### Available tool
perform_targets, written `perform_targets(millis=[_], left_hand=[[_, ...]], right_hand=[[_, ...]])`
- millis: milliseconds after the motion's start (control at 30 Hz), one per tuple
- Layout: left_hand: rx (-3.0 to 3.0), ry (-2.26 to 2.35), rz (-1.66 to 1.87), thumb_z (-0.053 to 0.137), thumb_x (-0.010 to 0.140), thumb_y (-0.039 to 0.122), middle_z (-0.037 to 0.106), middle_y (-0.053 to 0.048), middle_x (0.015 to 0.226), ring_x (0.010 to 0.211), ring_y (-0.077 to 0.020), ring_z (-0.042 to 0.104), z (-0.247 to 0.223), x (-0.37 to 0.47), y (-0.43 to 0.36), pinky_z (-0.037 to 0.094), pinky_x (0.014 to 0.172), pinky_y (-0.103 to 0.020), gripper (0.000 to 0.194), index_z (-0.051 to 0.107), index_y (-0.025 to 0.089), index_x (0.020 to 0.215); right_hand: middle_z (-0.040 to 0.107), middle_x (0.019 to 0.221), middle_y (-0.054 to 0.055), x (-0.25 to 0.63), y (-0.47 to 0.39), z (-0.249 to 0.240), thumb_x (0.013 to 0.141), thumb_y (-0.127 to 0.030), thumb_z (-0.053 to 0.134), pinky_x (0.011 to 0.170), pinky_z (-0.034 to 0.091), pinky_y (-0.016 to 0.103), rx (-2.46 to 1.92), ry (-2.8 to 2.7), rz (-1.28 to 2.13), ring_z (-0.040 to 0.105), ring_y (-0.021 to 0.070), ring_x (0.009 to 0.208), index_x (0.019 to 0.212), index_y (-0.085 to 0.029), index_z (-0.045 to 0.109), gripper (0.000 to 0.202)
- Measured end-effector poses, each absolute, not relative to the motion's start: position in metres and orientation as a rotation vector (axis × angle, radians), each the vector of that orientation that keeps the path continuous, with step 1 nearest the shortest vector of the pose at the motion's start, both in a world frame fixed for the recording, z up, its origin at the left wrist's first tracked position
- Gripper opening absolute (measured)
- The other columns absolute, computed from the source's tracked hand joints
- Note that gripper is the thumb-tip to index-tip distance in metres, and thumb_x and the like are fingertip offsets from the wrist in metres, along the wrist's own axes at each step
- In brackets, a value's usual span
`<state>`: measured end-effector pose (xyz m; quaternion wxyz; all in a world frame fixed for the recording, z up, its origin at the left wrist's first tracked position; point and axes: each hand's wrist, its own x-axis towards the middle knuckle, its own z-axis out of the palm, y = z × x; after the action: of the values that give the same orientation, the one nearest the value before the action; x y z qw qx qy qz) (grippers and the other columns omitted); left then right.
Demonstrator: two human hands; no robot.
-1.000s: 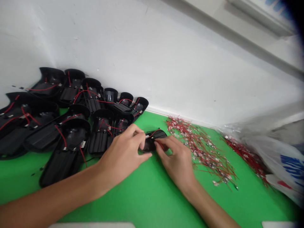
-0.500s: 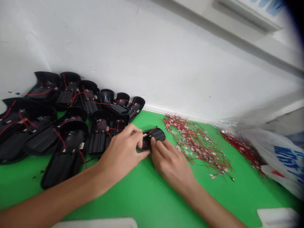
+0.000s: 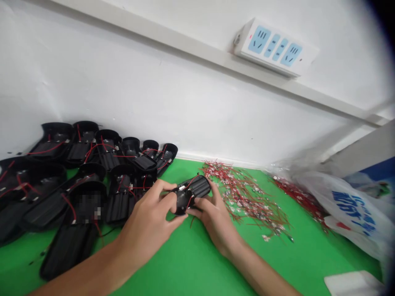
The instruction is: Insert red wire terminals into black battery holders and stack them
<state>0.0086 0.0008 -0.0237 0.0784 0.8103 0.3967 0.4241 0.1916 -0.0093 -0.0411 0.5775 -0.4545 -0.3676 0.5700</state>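
Between my two hands is a black plastic housing, its hollow side up, with red wires and a small white part inside. My left hand grips its wide left end between thumb and fingers. On the lower right side, my right hand holds the ribbed end, the thumb over the edge and the fingers around the far side. A red wire end hangs below the housing near the right fingers. Just left of my left hand stand several similar black housings fitted with red wires.
A loose pile of red wires with small metal pieces lies right of my hands on the green tabletop. Farther right are more red wires and a white plastic bag. A power strip is mounted on the white wall.
My view has tilted up, bringing the power strip into sight. My right hand has shifted from inside the housing to around its ribbed end, and the housing is now tilted and more exposed.
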Motion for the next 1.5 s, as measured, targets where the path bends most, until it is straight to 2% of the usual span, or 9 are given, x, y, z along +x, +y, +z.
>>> perform_targets(millis=[100,400,733,1100,1500], left_hand=[[2.473,1.172,1.247,0.075,0.079,0.009,0.062,-0.007,0.109,0.090,-0.0214,0.071,-0.0265,0.0090,-0.0014,0.060,0.076,-0.032,0.029,0.049,0.021,0.073],[2.654,1.081,1.195,0.074,0.079,0.005,0.059,-0.010,0.114,0.101,-0.0259,0.067,-0.0281,0.0091,-0.0044,0.061,0.083,-0.037,0.027,0.052,0.020,0.081],[2.696,1.059,1.159,0.071,0.082,0.004,0.057,-0.012,0.117,0.104,-0.0271,0.065,-0.0279,0.0082,-0.0071,0.060,0.084,-0.038,0.025,0.051,0.020,0.084],[2.735,1.024,1.202,0.072,0.082,0.003,0.057,-0.010,0.117,0.106,-0.0262,0.064,-0.0307,0.0102,-0.0076,0.060,0.088,-0.037,0.024,0.054,0.018,0.088],[2.752,1.029,1.198,0.073,0.081,0.004,0.057,-0.011,0.116,0.105,-0.0268,0.064,-0.0304,0.0115,-0.0091,0.060,0.087,-0.037,0.025,0.053,0.018,0.086]], right_hand=[[0.067,0.106,0.002,0.1869,-0.0095,-0.0394,0.075,-0.022,0.075,0.072,0.064,0.032,-1.018,-0.810,1.339,0.067,0.0193,0.091,0.132,-0.027,0.045,0.064],[0.066,0.102,0.000,0.1876,-0.0082,-0.0403,0.073,-0.019,0.074,0.066,0.064,0.028,-1.043,-0.790,1.318,0.066,0.0173,0.086,0.121,-0.026,0.049,0.054],[0.063,0.100,-0.001,0.1895,-0.0083,-0.0407,0.075,-0.019,0.073,0.066,0.065,0.028,-1.004,-0.813,1.327,0.064,0.0155,0.086,0.116,-0.026,0.050,0.048],[0.063,0.090,-0.002,0.1866,-0.0077,-0.0374,0.065,-0.019,0.077,0.059,0.062,0.027,-1.116,-0.758,1.253,0.062,0.0160,0.081,0.105,-0.022,0.053,0.047],[0.065,0.091,-0.001,0.1865,-0.0070,-0.0407,0.064,-0.022,0.077,0.057,0.062,0.027,-1.134,-0.779,1.202,0.063,0.0181,0.081,0.105,-0.021,0.054,0.047]])
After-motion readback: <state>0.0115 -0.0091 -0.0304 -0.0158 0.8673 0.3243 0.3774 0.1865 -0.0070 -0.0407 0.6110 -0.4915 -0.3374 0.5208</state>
